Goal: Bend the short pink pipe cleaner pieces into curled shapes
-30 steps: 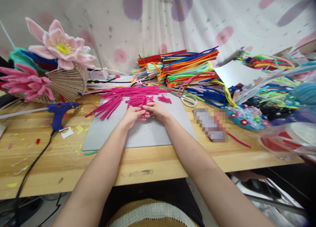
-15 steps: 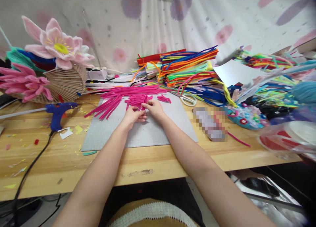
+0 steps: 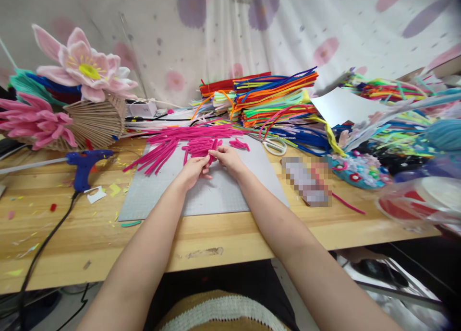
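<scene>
Both my left hand [image 3: 196, 171] and my right hand [image 3: 226, 158] pinch a short magenta pipe cleaner [image 3: 213, 151] between thumb and fingers, the hands almost meeting above the grey cutting mat [image 3: 226, 196]. The fingers partly cover it. Just behind them on the mat lies a pile of short magenta pipe cleaner pieces [image 3: 198, 147]. Longer magenta pipe cleaners [image 3: 162, 156] fan out to the left, and others [image 3: 194, 132] lie across the mat's far edge. A few bent magenta pieces [image 3: 239, 144] rest apart, to the right of the pile.
Scissors with white handles [image 3: 275, 147] lie at the mat's right edge. A blue glue gun [image 3: 83, 170] stands on the left, beside fuzzy pink flowers [image 3: 84, 65]. Bundles of coloured pipe cleaners [image 3: 275, 98] are stacked at the back. A clear plastic-wrapped tub [image 3: 425, 199] is at right.
My hands have shifted slightly, with the left fingers moving up closer to the right ones around the magenta piece. The things on the table have stayed in place.
</scene>
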Available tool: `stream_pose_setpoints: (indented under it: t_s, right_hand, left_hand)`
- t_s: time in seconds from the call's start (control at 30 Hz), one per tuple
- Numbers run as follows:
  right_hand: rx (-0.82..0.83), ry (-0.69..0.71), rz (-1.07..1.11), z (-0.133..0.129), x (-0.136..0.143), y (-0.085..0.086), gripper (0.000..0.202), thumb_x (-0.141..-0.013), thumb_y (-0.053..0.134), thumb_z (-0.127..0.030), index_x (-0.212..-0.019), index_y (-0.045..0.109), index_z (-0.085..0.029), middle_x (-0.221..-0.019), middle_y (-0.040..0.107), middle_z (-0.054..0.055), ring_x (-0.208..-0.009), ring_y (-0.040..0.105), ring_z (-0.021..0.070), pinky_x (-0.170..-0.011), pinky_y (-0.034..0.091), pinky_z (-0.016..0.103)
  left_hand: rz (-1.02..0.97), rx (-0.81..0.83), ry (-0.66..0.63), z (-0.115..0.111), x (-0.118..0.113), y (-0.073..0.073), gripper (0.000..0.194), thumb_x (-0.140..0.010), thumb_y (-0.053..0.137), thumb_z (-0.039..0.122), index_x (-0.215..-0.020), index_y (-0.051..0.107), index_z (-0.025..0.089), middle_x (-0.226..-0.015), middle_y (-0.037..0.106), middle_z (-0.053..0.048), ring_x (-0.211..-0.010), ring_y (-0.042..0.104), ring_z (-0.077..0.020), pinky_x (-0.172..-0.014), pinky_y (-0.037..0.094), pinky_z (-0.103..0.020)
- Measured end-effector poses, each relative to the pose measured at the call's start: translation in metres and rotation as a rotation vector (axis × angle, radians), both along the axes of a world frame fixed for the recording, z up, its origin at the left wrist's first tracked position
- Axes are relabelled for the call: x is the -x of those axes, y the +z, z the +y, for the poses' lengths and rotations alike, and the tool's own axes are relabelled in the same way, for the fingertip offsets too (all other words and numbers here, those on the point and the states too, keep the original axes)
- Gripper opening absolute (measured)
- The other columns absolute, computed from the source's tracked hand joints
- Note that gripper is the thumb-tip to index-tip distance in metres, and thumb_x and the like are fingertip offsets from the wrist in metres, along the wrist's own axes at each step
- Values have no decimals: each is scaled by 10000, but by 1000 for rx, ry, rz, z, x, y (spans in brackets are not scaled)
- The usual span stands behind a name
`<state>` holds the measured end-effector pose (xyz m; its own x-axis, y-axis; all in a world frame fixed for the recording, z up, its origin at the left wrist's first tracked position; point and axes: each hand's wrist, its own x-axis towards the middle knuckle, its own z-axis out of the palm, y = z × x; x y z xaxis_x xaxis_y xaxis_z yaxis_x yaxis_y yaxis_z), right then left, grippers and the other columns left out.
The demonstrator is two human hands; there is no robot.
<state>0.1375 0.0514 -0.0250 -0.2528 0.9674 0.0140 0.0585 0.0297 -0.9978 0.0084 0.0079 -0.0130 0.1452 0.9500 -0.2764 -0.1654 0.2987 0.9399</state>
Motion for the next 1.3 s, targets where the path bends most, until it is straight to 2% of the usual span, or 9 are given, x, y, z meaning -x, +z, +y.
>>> stream_pose_setpoints:
  t_s: [0.17, 0.27, 0.37, 0.57, 0.7, 0.83, 0.93, 1.17, 1.3]
  right_hand:
    - [66, 38, 31, -1, 0, 1, 420, -539, 699, -524, -558, 491, -159, -475, 416, -57, -430, 270, 41, -426, 163, 224]
    - [115, 132, 99, -2, -1, -1, 395, -555, 704, -504, -609, 530, -153, -499, 429, -61, -418, 255, 33, -413, 142, 220]
    - [166, 226, 180, -2, -3, -2, 374, -564, 712, -479, -672, 569, -151, -506, 436, -64, -413, 255, 30, -407, 131, 215]
    - [208, 123, 225, 0, -2, -2, 401, -499, 771, -430, -562, 480, -160, -442, 385, -82, -376, 236, 20, -397, 106, 225]
    - [184, 43, 190, 0, -2, -1, 432, -490, 777, -433, -519, 432, -175, -392, 308, -99, -357, 198, 21, -405, 87, 232]
    - [204, 33, 203, -1, -1, 1, 419, -491, 783, -395, -511, 425, -178, -392, 298, -97, -362, 184, 24, -414, 71, 239]
    - [253, 56, 291, -1, 2, 1, 405, -496, 787, -341, -504, 418, -175, -409, 311, -91, -375, 191, 24, -412, 80, 235]
    - [336, 142, 549, -3, 10, -1, 277, -581, 746, -238, -571, 481, -157, -392, 270, -109, -360, 155, 13, -349, 84, 191]
    - [379, 165, 614, -5, 14, -1, 223, -621, 725, -207, -583, 513, -148, -369, 279, -111, -338, 177, 8, -323, 176, 155]
  left_hand:
    - [83, -27, 23, 0, -1, 0, 160, -682, 691, 260, -642, 614, 125, -437, 396, 56, -391, 363, -40, -412, 484, -190]
    - [77, -54, 108, 1, -2, -2, 155, -692, 672, 229, -599, 596, 131, -416, 398, 56, -374, 359, -41, -404, 459, -182]
    - [3, -15, 117, 1, -2, 1, 163, -698, 660, 198, -586, 564, 128, -453, 430, 52, -379, 373, -34, -410, 447, -182]
    - [-21, 46, 87, -1, -1, 7, 86, -698, 646, 149, -735, 575, 118, -524, 495, 40, -424, 446, -47, -459, 481, -214]
    - [17, -67, 176, -3, -4, 9, 342, -648, 661, 122, -931, 475, 165, -569, 553, 60, -441, 517, -72, -497, 487, -236]
    - [54, -196, 267, -2, -5, 10, 365, -630, 648, 127, -899, 411, 197, -532, 527, 99, -406, 519, -77, -507, 461, -225]
    - [-10, -251, 345, 0, -4, 9, 344, -645, 637, 138, -870, 388, 208, -547, 520, 109, -409, 508, -62, -513, 452, -211]
    - [-277, -15, 387, 4, -7, 8, 249, -712, 585, 51, -821, 409, 188, -542, 515, 97, -425, 509, -44, -486, 455, -166]
    - [-472, 205, 208, 6, -3, 6, 126, -773, 518, 26, -785, 515, 151, -537, 519, 56, -407, 489, -27, -408, 406, -114]
